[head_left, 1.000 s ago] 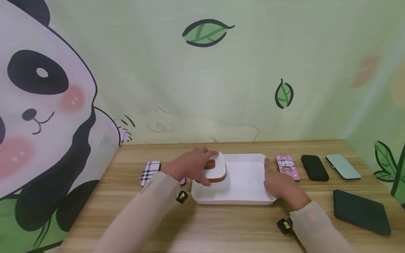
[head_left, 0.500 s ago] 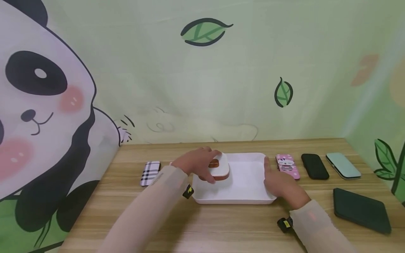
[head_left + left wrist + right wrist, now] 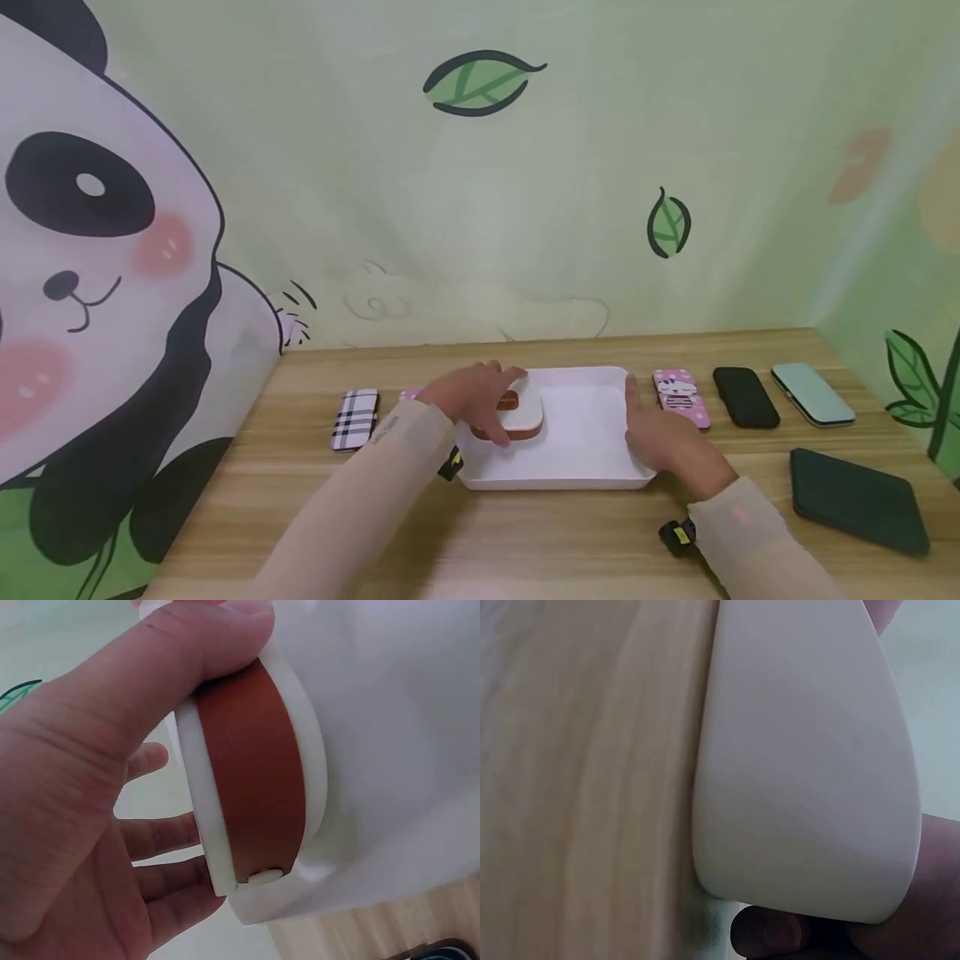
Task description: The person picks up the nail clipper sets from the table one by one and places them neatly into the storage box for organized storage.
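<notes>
My left hand (image 3: 474, 398) grips a small rounded-square case (image 3: 525, 411) over the left part of a white rectangular tray (image 3: 581, 446). The case has a white top with a brown patch. In the left wrist view the case (image 3: 259, 772) shows a brown band between white layers and a small white tab; my thumb lies over one edge and fingers reach behind. At the tray's right wall, my right hand (image 3: 656, 429) holds the rim, index finger pointing away along it. The right wrist view shows the tray's outer wall (image 3: 802, 765) with a fingertip (image 3: 769, 931) at its edge.
Left of the tray lies a plaid phone case (image 3: 356, 419); a pink item (image 3: 408, 393) is mostly hidden behind my left hand. To the right are a pink cat-print case (image 3: 681, 399), a black case (image 3: 746, 397), a pale green one (image 3: 813, 394) and a dark flat rectangle (image 3: 858, 502).
My left hand has carried the case a little rightward, then lowered it in the tray's left part. The right hand has stayed at the tray's right rim.
</notes>
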`<state>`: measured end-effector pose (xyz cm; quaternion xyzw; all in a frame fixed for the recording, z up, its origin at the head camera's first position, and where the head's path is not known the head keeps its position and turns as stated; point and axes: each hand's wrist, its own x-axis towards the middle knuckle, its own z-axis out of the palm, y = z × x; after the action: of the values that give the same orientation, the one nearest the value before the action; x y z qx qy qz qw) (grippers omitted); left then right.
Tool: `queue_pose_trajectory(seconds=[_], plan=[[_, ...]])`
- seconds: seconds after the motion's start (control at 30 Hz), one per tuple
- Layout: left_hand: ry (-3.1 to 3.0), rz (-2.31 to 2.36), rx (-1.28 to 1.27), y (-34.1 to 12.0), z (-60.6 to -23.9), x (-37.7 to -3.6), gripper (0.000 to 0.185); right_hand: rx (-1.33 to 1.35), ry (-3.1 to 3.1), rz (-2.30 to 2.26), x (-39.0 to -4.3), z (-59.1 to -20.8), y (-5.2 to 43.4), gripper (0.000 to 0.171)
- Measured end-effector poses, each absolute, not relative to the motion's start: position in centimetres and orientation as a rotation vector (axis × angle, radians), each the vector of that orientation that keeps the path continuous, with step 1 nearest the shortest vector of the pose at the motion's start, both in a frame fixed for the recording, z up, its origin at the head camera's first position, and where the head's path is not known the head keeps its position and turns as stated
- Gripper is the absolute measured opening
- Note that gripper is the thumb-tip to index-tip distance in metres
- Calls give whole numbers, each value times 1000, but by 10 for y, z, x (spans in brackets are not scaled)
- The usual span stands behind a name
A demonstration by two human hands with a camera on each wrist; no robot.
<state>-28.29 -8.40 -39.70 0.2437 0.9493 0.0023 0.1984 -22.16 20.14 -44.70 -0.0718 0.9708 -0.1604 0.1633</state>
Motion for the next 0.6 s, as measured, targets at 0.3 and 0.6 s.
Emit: queue_pose_trajectory(seconds=[0.3, 0.6], plan=[[2650, -10, 675, -83, -398, -276, 105, -225, 2784, -433, -220, -443, 201, 78], [2641, 46, 614, -87, -408, -274, 107, -229, 2782, -420, -219, -446, 201, 79]])
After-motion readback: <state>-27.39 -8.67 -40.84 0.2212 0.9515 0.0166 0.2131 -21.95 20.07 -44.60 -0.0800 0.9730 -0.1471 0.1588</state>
